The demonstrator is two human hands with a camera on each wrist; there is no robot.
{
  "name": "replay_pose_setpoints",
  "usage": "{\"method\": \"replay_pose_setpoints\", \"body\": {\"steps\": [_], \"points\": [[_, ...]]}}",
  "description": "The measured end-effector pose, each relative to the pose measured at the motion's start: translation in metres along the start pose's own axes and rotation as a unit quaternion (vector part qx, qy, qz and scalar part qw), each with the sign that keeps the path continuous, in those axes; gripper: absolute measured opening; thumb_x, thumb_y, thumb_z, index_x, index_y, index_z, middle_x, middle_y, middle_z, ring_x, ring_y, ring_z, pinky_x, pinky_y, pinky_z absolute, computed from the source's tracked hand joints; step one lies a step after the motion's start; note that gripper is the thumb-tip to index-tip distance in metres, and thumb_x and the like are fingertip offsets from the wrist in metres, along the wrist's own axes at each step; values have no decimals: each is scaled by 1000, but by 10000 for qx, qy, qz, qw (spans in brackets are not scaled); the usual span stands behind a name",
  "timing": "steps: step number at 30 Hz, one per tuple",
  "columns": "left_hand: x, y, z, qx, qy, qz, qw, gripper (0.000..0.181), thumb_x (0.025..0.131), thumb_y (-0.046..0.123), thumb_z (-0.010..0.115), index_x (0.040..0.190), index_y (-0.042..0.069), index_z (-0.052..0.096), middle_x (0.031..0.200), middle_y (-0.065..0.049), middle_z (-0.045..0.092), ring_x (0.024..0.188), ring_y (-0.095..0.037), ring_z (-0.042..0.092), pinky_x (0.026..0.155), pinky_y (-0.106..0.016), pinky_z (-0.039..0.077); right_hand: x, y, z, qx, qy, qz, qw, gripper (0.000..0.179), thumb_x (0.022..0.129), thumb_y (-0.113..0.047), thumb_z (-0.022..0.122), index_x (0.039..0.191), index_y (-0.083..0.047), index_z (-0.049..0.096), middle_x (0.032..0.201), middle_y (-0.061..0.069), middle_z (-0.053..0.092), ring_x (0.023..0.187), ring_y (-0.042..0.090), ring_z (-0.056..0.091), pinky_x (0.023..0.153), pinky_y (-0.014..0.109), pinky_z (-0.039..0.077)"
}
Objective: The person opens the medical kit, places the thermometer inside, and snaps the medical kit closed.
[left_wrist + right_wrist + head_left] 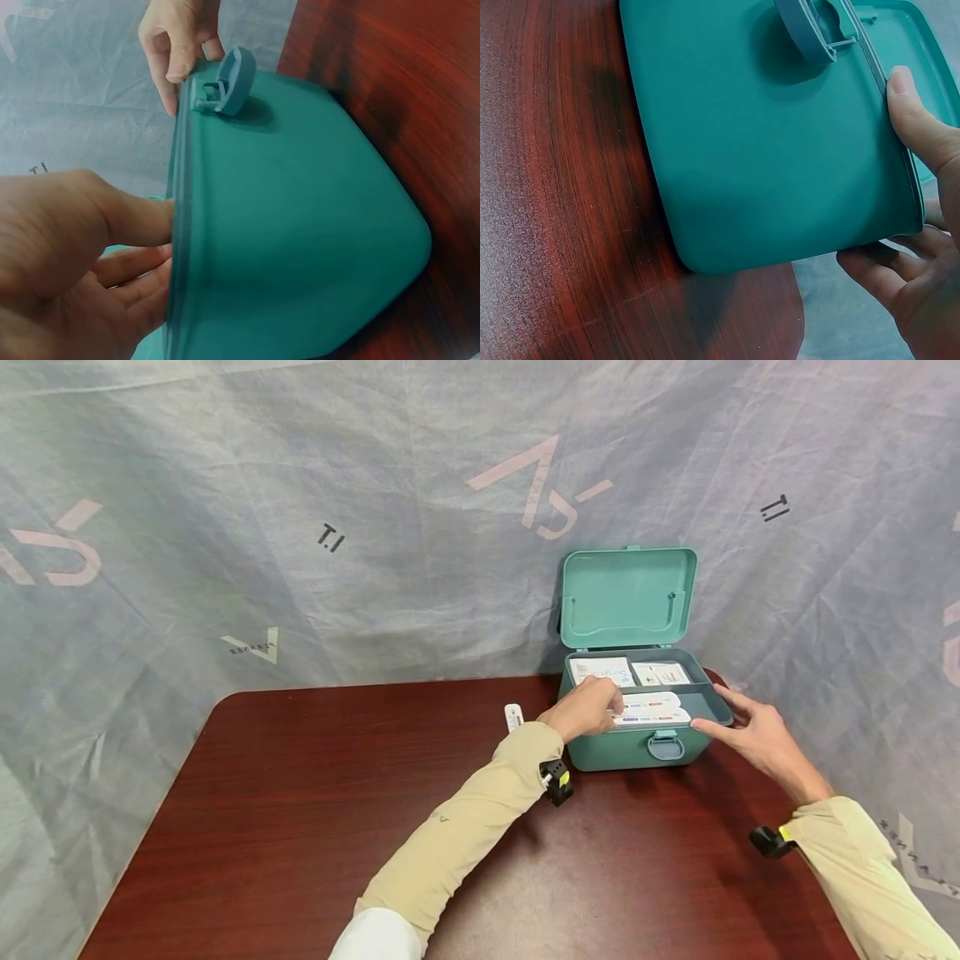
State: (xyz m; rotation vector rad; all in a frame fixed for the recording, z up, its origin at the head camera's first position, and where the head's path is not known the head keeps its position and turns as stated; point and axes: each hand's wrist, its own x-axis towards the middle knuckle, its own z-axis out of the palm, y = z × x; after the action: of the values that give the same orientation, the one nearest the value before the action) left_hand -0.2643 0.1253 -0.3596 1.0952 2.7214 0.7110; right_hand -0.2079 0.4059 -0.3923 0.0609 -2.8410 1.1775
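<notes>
A teal storage box (pixel 622 752) stands at the back right of the table, its lid (pixel 630 597) raised. Two long white cards (pixel 660 717) with rounded ends and small coloured marks lie in its front section. My left hand (pixel 588 706) reaches over the box's left side, fingers curled at the cards' left end. In the left wrist view, the box wall hides the left hand's (pixel 82 262) fingertips. My right hand (pixel 761 739) grips the box's right front corner. In the right wrist view, the right thumb (pixel 915 112) lies along the rim, fingers around the side.
A white box with blue print (pixel 603 671) and white packets (pixel 660 674) sit in the rear section. Another white round-ended piece (pixel 513 717) lies on the table (pixel 337 793), left of the box. A grey latch (pixel 666 747) hangs at the front. Grey cloth (pixel 412 527) rises behind.
</notes>
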Motion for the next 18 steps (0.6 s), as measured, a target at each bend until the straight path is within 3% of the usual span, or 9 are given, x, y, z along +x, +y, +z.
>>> {"method": "replay_pose_setpoints", "body": {"steps": [18], "points": [[3,0,5,269,42,-56,9996,18,81,6,71,99,9,75,106,0,68,98,-12,60,81,-17,46,0,1,0,-30,-7,-13,10000,84,83,-37,71,148,-6,28,141,30,37,94,-7,52,67,8,44]]}}
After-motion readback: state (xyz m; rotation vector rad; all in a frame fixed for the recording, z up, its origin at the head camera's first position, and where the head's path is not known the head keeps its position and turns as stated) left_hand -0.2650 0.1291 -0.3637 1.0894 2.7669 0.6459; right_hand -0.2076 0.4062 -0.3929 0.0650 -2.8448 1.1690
